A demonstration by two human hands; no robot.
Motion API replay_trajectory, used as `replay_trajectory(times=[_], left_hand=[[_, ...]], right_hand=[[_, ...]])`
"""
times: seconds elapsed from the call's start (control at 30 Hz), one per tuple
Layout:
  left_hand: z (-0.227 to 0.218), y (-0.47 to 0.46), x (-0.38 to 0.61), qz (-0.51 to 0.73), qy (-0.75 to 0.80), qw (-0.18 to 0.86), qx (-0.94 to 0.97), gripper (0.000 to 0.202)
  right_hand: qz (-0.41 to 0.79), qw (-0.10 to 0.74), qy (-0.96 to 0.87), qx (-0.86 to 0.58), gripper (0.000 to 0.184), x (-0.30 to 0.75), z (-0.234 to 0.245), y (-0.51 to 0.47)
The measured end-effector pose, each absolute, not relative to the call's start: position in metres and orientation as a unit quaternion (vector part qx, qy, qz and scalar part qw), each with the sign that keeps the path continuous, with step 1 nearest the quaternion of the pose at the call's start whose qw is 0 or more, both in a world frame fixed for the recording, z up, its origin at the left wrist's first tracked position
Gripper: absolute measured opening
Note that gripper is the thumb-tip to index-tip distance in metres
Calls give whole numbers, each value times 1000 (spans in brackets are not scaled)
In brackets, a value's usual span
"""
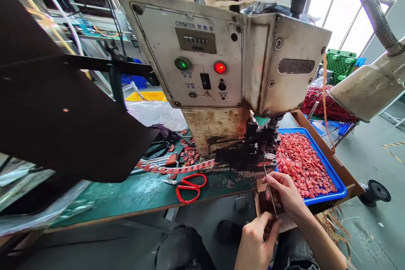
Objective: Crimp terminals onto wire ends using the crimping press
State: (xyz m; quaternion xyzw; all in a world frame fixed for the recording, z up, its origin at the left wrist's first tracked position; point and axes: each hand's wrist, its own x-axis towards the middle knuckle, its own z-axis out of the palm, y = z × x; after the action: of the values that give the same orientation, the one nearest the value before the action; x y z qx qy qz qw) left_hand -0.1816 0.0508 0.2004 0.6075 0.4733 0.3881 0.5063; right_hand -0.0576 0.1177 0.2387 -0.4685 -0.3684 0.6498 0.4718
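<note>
My right hand (284, 194) pinches a thin, dark, wire-like strand (271, 196) between thumb and fingers. Its upper end reaches the black tooling (262, 141) at the foot of a worn, off-white press machine (196, 55). Lower down, my left hand (257, 238) has its fingertips closed at the strand's bottom end. Whether the strand's tip sits inside the tooling I cannot tell. From the left, a strip of red pieces (180, 169) runs into the machine's base. A blue tray (340, 194) full of small red pieces (303, 164) stands just beyond my right hand.
Red-handled scissors (191, 187) lie on the green bench (126, 198), near loose red pieces and tools. A dark panel (69, 93) juts in from the left. Red wire bundles (329, 103) lie behind the tray. A black spool (375, 192) is on the floor at right.
</note>
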Motion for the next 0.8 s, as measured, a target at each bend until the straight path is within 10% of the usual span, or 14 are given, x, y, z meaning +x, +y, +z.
replay_trajectory(times=[0.27,0.8], left_hand=[[206,54,-170,393,251,870,162,52],[231,92,-191,364,351,786,354,55]], right_hand=[[717,446,-339,-414,51,-50,235,124],[724,406,-363,-423,49,-42,235,136]])
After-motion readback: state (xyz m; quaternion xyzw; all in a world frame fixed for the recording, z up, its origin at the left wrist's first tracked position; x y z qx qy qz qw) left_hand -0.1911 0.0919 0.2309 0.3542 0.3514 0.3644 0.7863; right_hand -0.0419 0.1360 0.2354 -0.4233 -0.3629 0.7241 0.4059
